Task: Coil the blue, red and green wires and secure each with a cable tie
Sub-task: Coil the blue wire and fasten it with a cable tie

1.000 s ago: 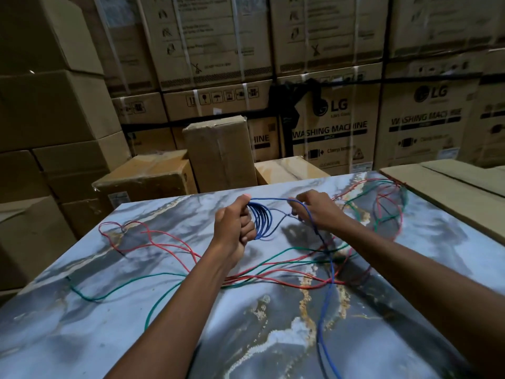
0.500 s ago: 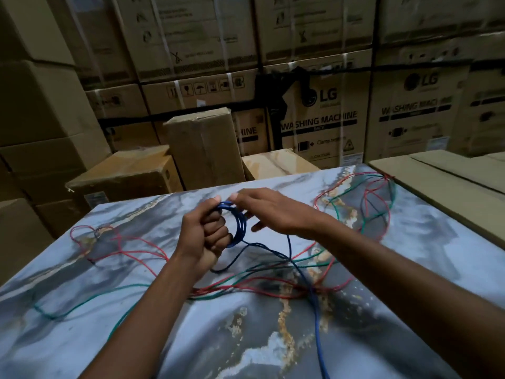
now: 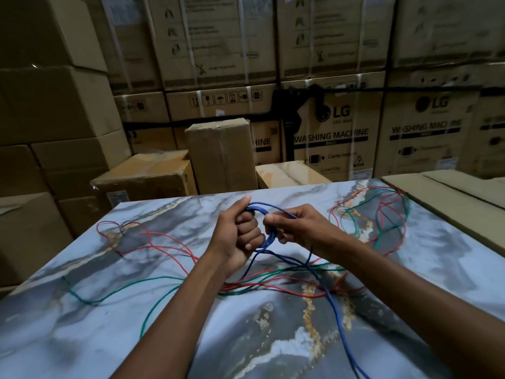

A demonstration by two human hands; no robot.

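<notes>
Leftmost, stacked cardboard boxes [image 3: 49,105] are seen past the bench [image 3: 109,324], whose top is marbled blue-grey. On its left part a red wire [image 3: 153,236] is looped loosely, and a green wire [image 3: 114,292] is laid in a curve nearer the front edge. Toward the middle, the left hand [image 3: 237,236] is raised above the bench with its fingers [image 3: 247,224] curled tight into a fist round a small coil of blue wire [image 3: 269,236], thumb pointed up. Just beside it, the coil's other side is pinched by the right hand [image 3: 297,228], fingers bent round the strands; the two hands are almost touching. From the coil the loose blue tail is hung down, passed over the tangled red and green strands at bench centre, and run off the near edge at lower right. Further right, more red and green loops are piled near the far corner, by a flat cardboard sheet [image 3: 451,195]. Behind, washing machine cartons [image 3: 336,132] are stacked. No cable tie can be made out.
</notes>
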